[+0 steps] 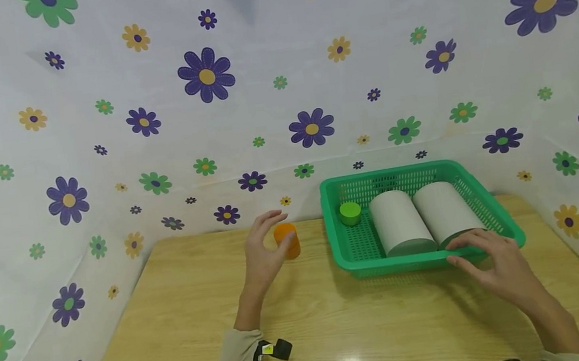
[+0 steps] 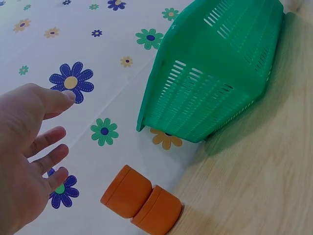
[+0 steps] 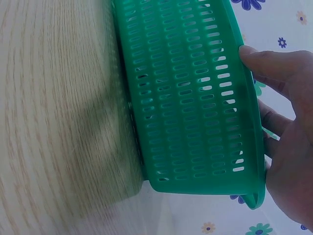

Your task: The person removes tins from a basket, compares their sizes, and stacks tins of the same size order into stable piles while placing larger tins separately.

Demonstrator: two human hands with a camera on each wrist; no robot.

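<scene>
Okay, left hand: hovering just beside the orange cups, middle of the head view; thumb and fingers are spreading apart, curving slightly. Thumb is overlapping the cups from up there, but a gap is showing in the left wrist view.
Orange cups: two, standing one on top of the other on the wooden table, centre of the head view, left of the basket; appearing slanted at the bottom centre of the left wrist view.
Right hand: gripping the near rim of the green basket, close to its right corner, lower right of the head view; thumb is pressing the outer side, fingers are going over to the inner side, pinching the rim between them.
Green basket: occupying right of centre in the head view, slotted walls showing in both wrist views; whether its whole base is touching the table, can't tell.
Basket load: two white cylinders are lying side by side, middle to right; a small green cup is sitting at the left.
Left sleeve: beige, wearing a black strap at the cuff, bottom centre-left.
Backdrop: white flowered sheet is filling the upper frame.
</scene>
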